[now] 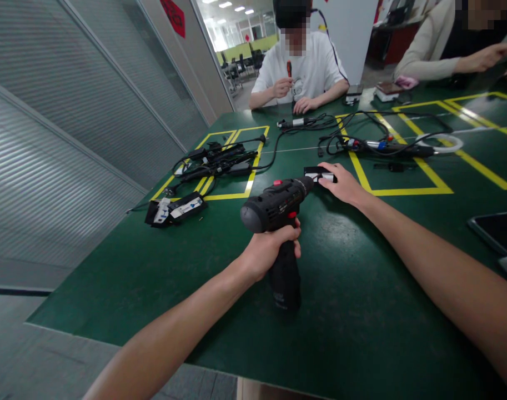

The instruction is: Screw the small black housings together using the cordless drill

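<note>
My left hand (272, 247) is wrapped round the grip of a black cordless drill (274, 205) with red buttons. The drill points away from me, its chuck close to a small black-and-white part (320, 175) on the green table. My right hand (339, 182) grips that part at its right end, thumb in front and fingers over the top. Whether the drill's tip touches the part cannot be made out.
Black cables and adapters (220, 161) lie in a yellow-taped area at left, with black-and-white pieces (186, 208) in front. A cabled tool (374, 145) lies at right. Across the green table (153, 289) a person (299, 72) holds a screwdriver (289, 69); another person (432, 50) sits at right.
</note>
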Available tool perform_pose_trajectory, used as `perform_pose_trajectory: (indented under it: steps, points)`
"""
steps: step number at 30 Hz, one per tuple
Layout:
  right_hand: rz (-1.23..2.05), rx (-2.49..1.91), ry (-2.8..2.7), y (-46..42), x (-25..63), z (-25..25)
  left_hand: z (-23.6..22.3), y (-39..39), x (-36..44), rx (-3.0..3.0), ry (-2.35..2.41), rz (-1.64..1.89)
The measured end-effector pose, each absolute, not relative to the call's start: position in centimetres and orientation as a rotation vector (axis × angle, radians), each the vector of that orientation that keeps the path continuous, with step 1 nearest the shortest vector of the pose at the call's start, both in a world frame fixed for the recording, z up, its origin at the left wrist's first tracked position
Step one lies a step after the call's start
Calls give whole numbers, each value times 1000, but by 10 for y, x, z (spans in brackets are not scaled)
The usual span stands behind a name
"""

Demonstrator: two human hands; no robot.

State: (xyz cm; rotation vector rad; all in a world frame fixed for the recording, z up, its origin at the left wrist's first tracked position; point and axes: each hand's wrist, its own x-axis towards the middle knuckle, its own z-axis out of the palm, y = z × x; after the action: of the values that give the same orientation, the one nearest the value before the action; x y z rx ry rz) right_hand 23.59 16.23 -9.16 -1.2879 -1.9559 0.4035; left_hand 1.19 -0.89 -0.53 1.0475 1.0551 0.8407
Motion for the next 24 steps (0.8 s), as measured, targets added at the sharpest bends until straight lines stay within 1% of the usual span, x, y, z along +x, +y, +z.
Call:
perform_pose_trajectory:
  steps: [16, 24]
  points:
    - [437, -1283, -1949, 161, 235, -91, -6, -10, 11, 1050, 1041, 833]
    - [398, -1274, -1945, 161, 234, -91, -7, -9, 10, 1077, 1045, 815]
